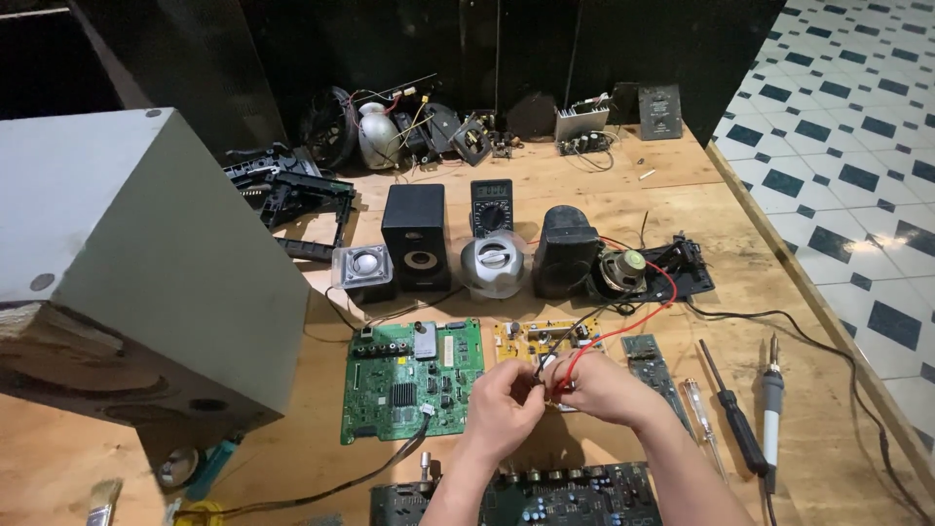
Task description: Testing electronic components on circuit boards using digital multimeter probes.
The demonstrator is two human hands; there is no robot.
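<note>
Red wire and black wire pinched together at their near ends between both hands, just above the yellow circuit board. Left hand curled mostly closed, fingertips nipping the wire ends; right hand also curled tight, thumb and forefinger on the same ends (exact grip hidden, the hands overlap). The wires' long run goes from the hands up and to the right, the red one looping wide, both ending at the bare speaker cone lying on its side beside the black speaker shell.

Left of the yellow board, a green circuit board lies flat. Right of it, a narrow green board strip. Dark board with knobs at the near edge, under the forearms. Further right: clear-handled screwdriver, black screwdriver, soldering iron, all lying roughly parallel, tips pointing away.

Behind the boards in a row: small clear speaker, black box speaker, multimeter, round silver speaker. Big grey cabinet on the left (no open containers seen). All on a wooden table.
</note>
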